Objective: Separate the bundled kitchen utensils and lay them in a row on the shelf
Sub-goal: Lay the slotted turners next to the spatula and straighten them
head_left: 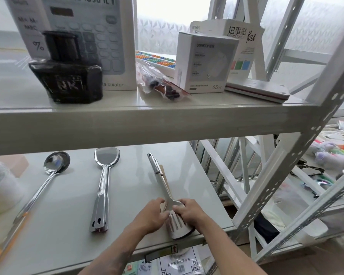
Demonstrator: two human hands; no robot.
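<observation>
On the lower shelf point(72, 197) lie a steel ladle point(55, 165) at the left and a steel turner point(104, 185) in the middle, side by side with their heads pointing away from me. Right of them lies a slotted steel spatula point(162, 185), handle pointing away, stacked on what looks like a wooden utensil, of which only a brown edge shows. My left hand point(152, 214) and my right hand point(189, 211) both grip the slotted head near the shelf's front edge.
The upper shelf point(147, 118) carries a black ink bottle point(68, 76), a calculator box point(91, 36), a plastic bag point(159, 84) and white boxes point(207, 62). A wrapped roll point(2, 187) sits at the lower shelf's left. A slanted white rack upright point(298, 155) stands on the right.
</observation>
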